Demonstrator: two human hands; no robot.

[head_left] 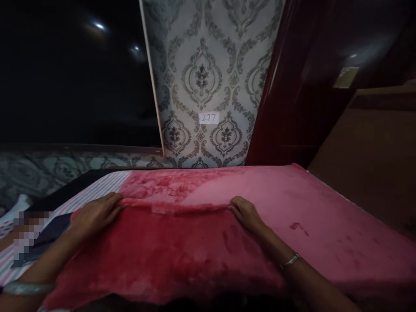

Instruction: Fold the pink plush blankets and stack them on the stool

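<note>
The left hand (pixel 97 212) and the right hand (pixel 246 212) each pinched one end of a fold in the fuzzy red cloth (pixel 165 249). The cloth lay in front of the person, near the flowery wall (pixel 201 56), with striped cloth (pixel 108 184) on its left.

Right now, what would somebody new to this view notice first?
Probably the red plush cloth in the foreground, its raised edge gripped by the left hand and the right hand. Next might come the white label reading 277 on the patterned wallpaper beyond, and the big dark screen at upper left.
</note>
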